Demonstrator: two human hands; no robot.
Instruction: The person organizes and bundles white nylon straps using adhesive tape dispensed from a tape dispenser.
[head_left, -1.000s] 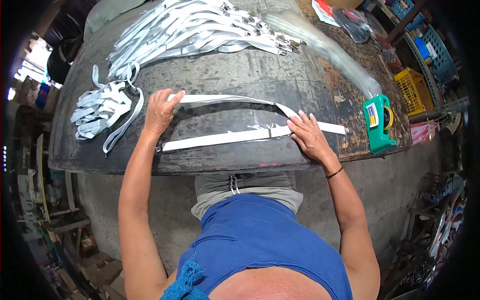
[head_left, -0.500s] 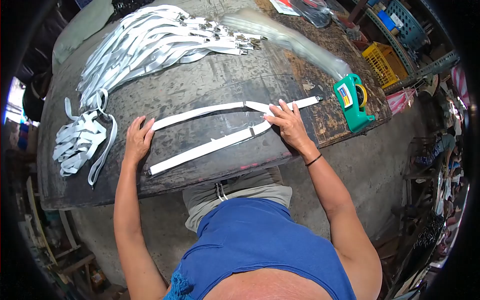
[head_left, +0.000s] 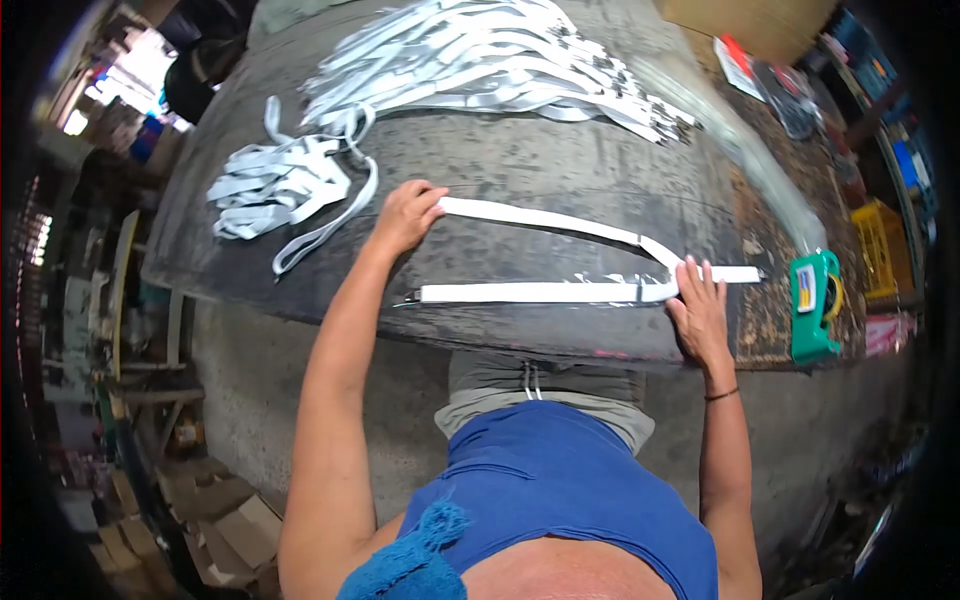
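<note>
White Y-shaped suspenders [head_left: 540, 292] lie spread on the dark worktable, with small dark slides on both front straps and a metal clip at the right end. My left hand [head_left: 408, 217] pinches the left end of the upper strap, covering that tip. Stretched fingers of my right hand [head_left: 703, 310] rest flat over the junction where the straps meet. Shiny clear bits show along the lower strap near its slide. A green tape dispenser [head_left: 806, 300] stands to the right of my right hand.
Many white suspenders with metal clips [head_left: 480, 65] are heaped at the back. A tangled bundle of white straps [head_left: 285, 185] lies at the left. Long clear plastic [head_left: 770, 175] stretches toward the dispenser. A yellow crate [head_left: 878, 245] is beyond the worktable's right edge [head_left: 850, 335].
The camera view has turned, shifting the table contents rightward. My left hand has closed on the upper strap's end, and that strap is spread straighter. My right hand still rests at the junction.
</note>
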